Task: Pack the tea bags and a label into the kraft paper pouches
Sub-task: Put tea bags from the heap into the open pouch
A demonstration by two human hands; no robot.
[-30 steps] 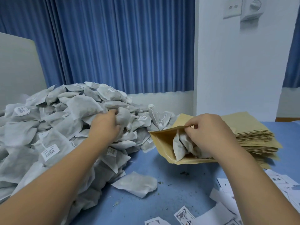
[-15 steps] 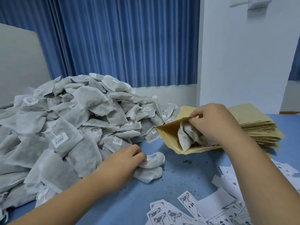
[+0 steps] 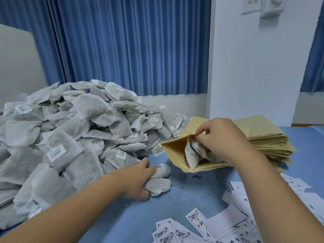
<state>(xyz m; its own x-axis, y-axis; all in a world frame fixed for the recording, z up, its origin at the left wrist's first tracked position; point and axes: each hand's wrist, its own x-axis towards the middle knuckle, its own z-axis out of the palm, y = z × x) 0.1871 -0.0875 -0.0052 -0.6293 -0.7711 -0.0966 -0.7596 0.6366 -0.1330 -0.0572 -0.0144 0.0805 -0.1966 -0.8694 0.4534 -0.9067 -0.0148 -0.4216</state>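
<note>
Two tea bags (image 3: 158,186), left hand (image 3: 135,181) gripping; one pouch (image 3: 175,151), right hand (image 3: 220,137) pinching

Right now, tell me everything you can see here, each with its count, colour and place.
Heap of mesh tea bags with barcode tags: many, grey-white, table's left.
Loose tea bags: apparently two, grey-white, in the left hand's grip.
Open kraft paper pouch: one, tan, centre, lying on its side, mouth facing left.
Packed tea bags: several, grey-white, inside the pouch.
Stack of flat kraft pouches: many, tan, right.
Printed paper labels: many, white, front right.
Table: one, blue, speckled with crumbs.
Pleated curtain: blue, behind.
Wall: white, right rear.
Left hand: gripping loose bags.
Right hand: fingers pinching the pouch's upper rim.
</note>
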